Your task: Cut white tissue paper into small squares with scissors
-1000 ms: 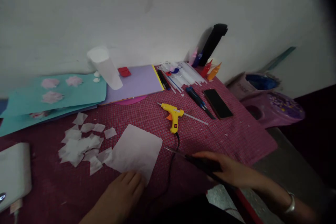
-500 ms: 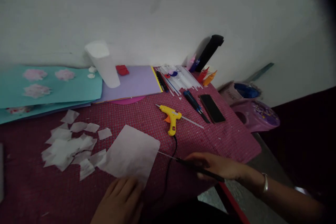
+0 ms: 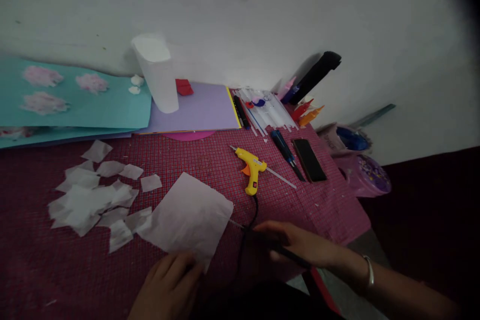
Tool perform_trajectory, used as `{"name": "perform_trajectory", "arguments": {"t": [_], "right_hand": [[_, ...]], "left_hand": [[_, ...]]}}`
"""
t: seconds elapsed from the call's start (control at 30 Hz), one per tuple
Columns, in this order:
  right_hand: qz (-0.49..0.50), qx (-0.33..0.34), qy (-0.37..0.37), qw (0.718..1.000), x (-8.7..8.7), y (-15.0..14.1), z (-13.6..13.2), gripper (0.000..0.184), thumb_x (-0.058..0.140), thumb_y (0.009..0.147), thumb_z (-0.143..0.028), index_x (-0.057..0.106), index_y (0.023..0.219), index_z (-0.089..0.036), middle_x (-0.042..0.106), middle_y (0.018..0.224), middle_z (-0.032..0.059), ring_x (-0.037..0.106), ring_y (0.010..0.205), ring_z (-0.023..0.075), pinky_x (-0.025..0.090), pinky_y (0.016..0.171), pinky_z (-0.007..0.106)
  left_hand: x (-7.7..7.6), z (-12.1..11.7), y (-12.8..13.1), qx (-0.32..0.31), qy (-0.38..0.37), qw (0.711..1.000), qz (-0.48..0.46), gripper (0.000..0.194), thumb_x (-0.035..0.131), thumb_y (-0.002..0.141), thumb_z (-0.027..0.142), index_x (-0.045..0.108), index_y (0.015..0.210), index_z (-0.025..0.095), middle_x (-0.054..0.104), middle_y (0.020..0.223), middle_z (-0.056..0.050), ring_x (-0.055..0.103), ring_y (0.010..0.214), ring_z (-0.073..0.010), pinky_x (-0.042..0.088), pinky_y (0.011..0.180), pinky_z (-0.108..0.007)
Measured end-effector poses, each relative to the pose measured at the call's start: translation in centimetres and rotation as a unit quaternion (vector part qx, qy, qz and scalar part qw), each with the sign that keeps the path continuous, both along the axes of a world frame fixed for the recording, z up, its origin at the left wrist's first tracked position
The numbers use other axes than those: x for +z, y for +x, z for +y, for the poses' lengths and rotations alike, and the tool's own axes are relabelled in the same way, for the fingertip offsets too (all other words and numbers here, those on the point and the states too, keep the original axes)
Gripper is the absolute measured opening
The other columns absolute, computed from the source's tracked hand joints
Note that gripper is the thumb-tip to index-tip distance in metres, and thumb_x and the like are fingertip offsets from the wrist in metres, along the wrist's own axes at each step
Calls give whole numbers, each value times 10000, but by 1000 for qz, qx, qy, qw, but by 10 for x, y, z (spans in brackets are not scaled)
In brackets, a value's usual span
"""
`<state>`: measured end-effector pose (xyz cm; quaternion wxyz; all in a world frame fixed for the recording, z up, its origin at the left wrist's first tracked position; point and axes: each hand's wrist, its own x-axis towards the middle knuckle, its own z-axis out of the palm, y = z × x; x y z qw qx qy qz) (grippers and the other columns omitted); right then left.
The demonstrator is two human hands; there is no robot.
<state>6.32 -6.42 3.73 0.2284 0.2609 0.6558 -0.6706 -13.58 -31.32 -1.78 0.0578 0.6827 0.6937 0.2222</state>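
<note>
A white, thin paper sheet (image 3: 191, 215) lies flat on the table. My left hand (image 3: 168, 282) holds it by its near edge, fingers bent over the paper. In my right hand (image 3: 296, 242) is a black-handled cutting tool (image 3: 288, 252) with a thin metal blade. Its tip points left and touches or lies close to the sheet's right corner; whether it is a knife or scissors I cannot tell. Left of the sheet is a loose pile of small cut paper squares (image 3: 84, 205). Beyond the blade rests a yellow glue gun (image 3: 253, 167) with a glue stick in its back.
A phone (image 3: 309, 160) and a blue utility knife (image 3: 285, 147) lie at the right. Along the wall are teal sheets with pink tufts (image 3: 123, 110), a white paper roll (image 3: 161, 80), glue sticks (image 3: 270, 112) and small bottles (image 3: 309, 116). The glue gun's black cord (image 3: 255, 207) passes near the blade.
The view has shifted slightly. My right hand and the blade have come a little closer to the sheet's right corner. The left hand remains at the near edge.
</note>
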Motion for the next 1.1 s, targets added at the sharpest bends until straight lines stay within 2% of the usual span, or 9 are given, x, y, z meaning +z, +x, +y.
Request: {"name": "perform_trajectory", "arguments": {"t": [0.3, 0.43, 0.63, 0.83, 1.0, 1.1], "right_hand": [[5, -19, -11, 1000, -5, 2, -5, 580, 693, 756, -420, 527, 1248, -164, 592, 1191, 112, 556, 1053, 232, 447, 901, 359], [-3, -16, -2, 1000, -5, 3, -6, 576, 692, 756, -420, 524, 1253, -184, 606, 1149, 85, 569, 1007, 218, 462, 866, 346], [4, -26, -19, 999, -1, -2, -9, 556, 695, 759, -370, 527, 1252, -177, 602, 1156, 90, 561, 1002, 210, 456, 849, 329], [5, -22, -13, 1000, -1, -4, -8, 572, 691, 761, -398, 526, 1262, -177, 602, 1147, 87, 559, 998, 210, 453, 849, 326], [-6, -22, -7, 1000, -1, -5, -8, 555, 693, 754, -401, 539, 1239, -180, 618, 1084, 70, 573, 915, 182, 466, 809, 308], [1, -23, -12, 1000, 1, -8, -8, 554, 692, 750, -408, 546, 1232, -175, 618, 1104, 78, 576, 953, 196, 461, 846, 324]], "left_hand": [[-5, -3, 1, 25, -7, 999, -45, 313, 566, 794, 158, 626, 1078, 275, 716, 960, -4, 663, 850, -175, 545, 706, -256], [-4, -2, 0, 41, 35, 997, -47, 233, 521, 836, 178, 633, 1032, 236, 725, 920, -18, 668, 812, -171, 552, 703, -264], [-3, -4, -1, 23, -2, 999, -49, 239, 557, 799, 145, 639, 1002, 244, 713, 940, -12, 662, 850, -175, 560, 718, -274], [-3, -1, -1, 28, 20, 997, -63, 212, 526, 822, 139, 649, 963, 238, 713, 897, -18, 660, 802, -165, 554, 684, -255], [-5, -3, -2, 27, -12, 997, -77, 242, 570, 799, 138, 644, 1000, 251, 707, 941, -8, 654, 852, -169, 547, 730, -262], [-4, -4, -1, 32, -44, 995, -87, 257, 592, 797, 146, 638, 1022, 262, 699, 976, -4, 644, 890, -173, 536, 766, -268]]}}
